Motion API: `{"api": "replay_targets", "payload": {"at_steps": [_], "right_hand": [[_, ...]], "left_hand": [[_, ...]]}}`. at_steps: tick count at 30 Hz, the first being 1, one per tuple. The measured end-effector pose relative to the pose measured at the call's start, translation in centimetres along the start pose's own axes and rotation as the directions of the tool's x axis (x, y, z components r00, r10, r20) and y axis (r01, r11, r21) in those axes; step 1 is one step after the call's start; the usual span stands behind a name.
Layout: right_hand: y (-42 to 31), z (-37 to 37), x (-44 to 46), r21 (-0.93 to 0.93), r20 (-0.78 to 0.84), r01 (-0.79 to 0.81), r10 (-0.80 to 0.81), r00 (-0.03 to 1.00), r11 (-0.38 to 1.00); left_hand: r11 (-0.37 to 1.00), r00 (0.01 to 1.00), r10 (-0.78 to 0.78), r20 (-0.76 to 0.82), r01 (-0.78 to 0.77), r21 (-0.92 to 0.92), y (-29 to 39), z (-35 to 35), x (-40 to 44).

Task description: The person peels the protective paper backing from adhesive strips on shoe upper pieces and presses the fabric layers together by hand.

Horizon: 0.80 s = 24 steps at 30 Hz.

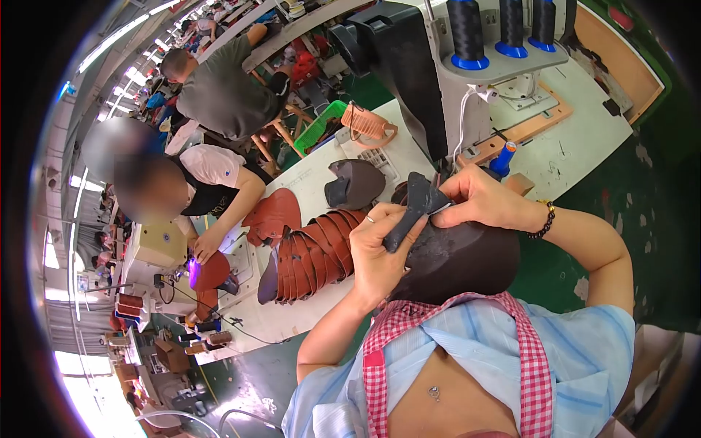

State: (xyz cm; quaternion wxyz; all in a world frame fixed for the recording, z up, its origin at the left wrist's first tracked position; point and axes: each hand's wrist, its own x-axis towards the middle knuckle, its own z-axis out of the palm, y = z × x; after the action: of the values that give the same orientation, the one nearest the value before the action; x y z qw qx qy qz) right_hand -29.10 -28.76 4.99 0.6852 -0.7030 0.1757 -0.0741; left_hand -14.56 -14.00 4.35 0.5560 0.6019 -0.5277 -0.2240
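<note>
My left hand, with a ring on one finger, pinches a dark grey leather piece that looks like part of a shoe upper. From the other side my right hand, a beaded bracelet at its wrist, has thumb and fingertips closed on the same piece. Below both hands, close to my body, lies a larger dark brown leather bundle. A dark grey shoe upper rests on the white table to the left. Beside it is a row of nested reddish-brown uppers.
A sewing machine stands ahead, with black thread cones above it. A blue thread spool is near my right hand. Across the table a co-worker's hand holds a red-brown piece at another machine. A green basket stands behind.
</note>
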Motion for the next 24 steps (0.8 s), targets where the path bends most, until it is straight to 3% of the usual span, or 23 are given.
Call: {"api": "replay_targets", "payload": {"at_steps": [3, 6, 7, 10, 14, 15, 16, 17, 18, 19, 22, 23, 24], "right_hand": [[-0.1, 0.3, -0.2, 0.15, 0.018, -0.024, 0.022, 1.0, 0.988], [0.6, -2.7, 0.3, 0.089, 0.357, -0.152, 0.111, 0.927, 0.984], [0.5, -3.2, 0.0, 0.133, 0.405, -0.158, 0.092, 0.91, 0.978], [-0.7, -3.1, -0.3, 0.243, 0.397, -0.403, 0.289, 0.871, 0.882], [1.8, -1.8, 0.3, -0.148, 0.34, -0.019, 0.07, 0.938, 0.989], [2.1, -2.0, 0.3, -0.17, 0.279, -0.014, 0.061, 0.958, 0.985], [2.2, -2.0, 0.3, -0.159, 0.284, 0.031, 0.016, 0.959, 0.987], [2.1, -2.0, 0.3, -0.148, 0.29, 0.075, -0.029, 0.957, 0.986], [2.0, -1.9, 0.3, -0.137, 0.297, 0.118, -0.073, 0.952, 0.983], [1.9, -1.8, 0.3, -0.159, 0.296, 0.134, -0.082, 0.951, 0.978], [1.3, -1.0, 0.4, -0.287, 0.247, 0.209, -0.139, 0.959, 0.935], [1.3, -0.9, 0.6, -0.299, 0.244, 0.199, -0.127, 0.961, 0.933], [1.4, -0.9, 0.8, -0.313, 0.243, 0.186, -0.111, 0.964, 0.932]], "left_hand": [[0.993, 0.996, 0.075, 0.054, -0.079, 0.085, -0.1, 0.0, -0.2], [0.991, 0.98, 0.114, 0.161, -0.124, 0.054, -0.3, -0.4, -0.5], [0.993, 0.974, 0.111, 0.199, -0.117, 0.019, -0.4, -0.5, -0.7], [0.972, 0.945, 0.197, 0.262, -0.224, 0.075, -0.7, -0.6, -0.9], [0.938, 0.94, 0.251, 0.233, -0.295, 0.181, -1.5, -0.2, -1.1], [0.981, 0.962, 0.145, 0.231, -0.17, 0.09, -1.9, -0.2, -1.0], [0.991, 0.956, -0.026, 0.292, 0.064, -0.12, -2.0, -0.6, -0.9], [0.903, 0.907, -0.176, 0.382, 0.303, -0.305, -1.8, -1.1, -0.6], [0.726, 0.821, -0.289, 0.493, 0.523, -0.446, -1.6, -1.7, -0.1], [0.657, 0.757, -0.195, 0.623, 0.573, -0.49, -2.2, -2.5, 0.3], [0.724, 0.735, -0.348, 0.582, 0.605, -0.33, -3.6, -2.8, 1.1], [0.842, 0.748, -0.365, 0.555, 0.519, -0.146, -3.6, -2.2, 0.9], [0.888, 0.786, -0.334, 0.52, 0.447, -0.105, -3.9, -1.5, 0.6]]}}
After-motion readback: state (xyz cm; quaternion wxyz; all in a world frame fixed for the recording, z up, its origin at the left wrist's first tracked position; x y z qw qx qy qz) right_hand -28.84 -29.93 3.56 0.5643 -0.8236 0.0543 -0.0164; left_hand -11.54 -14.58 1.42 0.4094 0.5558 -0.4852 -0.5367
